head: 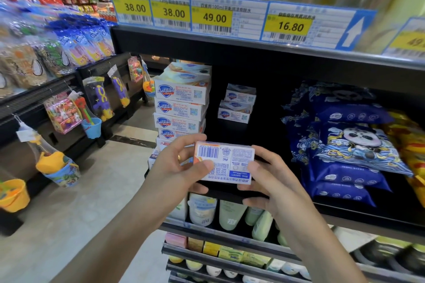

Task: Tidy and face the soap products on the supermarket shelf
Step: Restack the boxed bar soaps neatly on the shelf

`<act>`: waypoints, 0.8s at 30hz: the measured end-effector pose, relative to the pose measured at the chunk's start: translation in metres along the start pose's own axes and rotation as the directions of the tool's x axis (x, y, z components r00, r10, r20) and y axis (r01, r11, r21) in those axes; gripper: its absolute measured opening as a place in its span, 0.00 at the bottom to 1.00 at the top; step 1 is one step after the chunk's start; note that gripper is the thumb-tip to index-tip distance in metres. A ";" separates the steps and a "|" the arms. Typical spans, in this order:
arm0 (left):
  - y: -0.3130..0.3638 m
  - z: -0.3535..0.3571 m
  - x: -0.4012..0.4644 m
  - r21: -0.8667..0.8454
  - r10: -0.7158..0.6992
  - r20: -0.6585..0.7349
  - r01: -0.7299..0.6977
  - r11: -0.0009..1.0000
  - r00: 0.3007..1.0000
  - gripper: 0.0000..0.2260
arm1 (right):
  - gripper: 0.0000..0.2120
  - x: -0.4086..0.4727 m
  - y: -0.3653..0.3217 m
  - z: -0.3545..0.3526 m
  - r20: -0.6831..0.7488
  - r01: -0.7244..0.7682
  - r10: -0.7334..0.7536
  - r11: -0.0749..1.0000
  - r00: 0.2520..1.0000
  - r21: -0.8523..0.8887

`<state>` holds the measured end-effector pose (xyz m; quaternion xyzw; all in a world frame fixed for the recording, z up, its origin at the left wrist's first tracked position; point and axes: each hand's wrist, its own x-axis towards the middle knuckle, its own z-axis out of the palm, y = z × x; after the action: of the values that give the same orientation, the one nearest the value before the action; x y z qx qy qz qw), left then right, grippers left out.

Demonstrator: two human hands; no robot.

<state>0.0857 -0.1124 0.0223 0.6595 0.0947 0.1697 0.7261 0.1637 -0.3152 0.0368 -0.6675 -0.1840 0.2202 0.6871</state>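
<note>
My left hand [177, 163] and right hand [273, 181] both pinch one soap box [224, 161], thumbs on its barcode face, fingers curled beneath. I hold it in front of the black shelf [253, 195], just beside the Safeguard stack [180, 108]; two more boxes [236, 103] sit deeper in.

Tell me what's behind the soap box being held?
Behind the soap box, held by both hands, a tall stack of Safeguard boxes rises at left. The stack's lowest boxes and the shelf floor there are covered.
</note>
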 end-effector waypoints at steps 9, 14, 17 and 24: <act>-0.006 -0.003 -0.004 0.098 0.123 0.089 -0.132 0.986 0.988 0.23 | 0.20 0.007 -0.008 0.009 0.088 -0.221 0.205 0.945 0.975 0.240; -0.004 -0.006 -0.007 0.134 0.167 0.128 -0.184 0.974 0.978 0.24 | 0.22 0.011 -0.005 0.010 0.088 -0.234 0.218 0.938 0.972 0.257; -0.005 -0.009 -0.008 0.128 0.180 0.139 -0.198 0.972 0.974 0.23 | 0.22 0.012 -0.005 0.011 0.089 -0.236 0.220 0.935 0.971 0.263; -0.004 -0.013 -0.012 0.120 0.220 0.129 -0.235 0.965 0.967 0.26 | 0.23 0.014 -0.004 0.014 0.051 -0.204 0.197 0.935 0.979 0.291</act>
<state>0.0704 -0.1053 0.0155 0.7220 -0.0125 0.2071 0.6600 0.1680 -0.2963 0.0407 -0.5703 -0.0873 0.3211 0.7510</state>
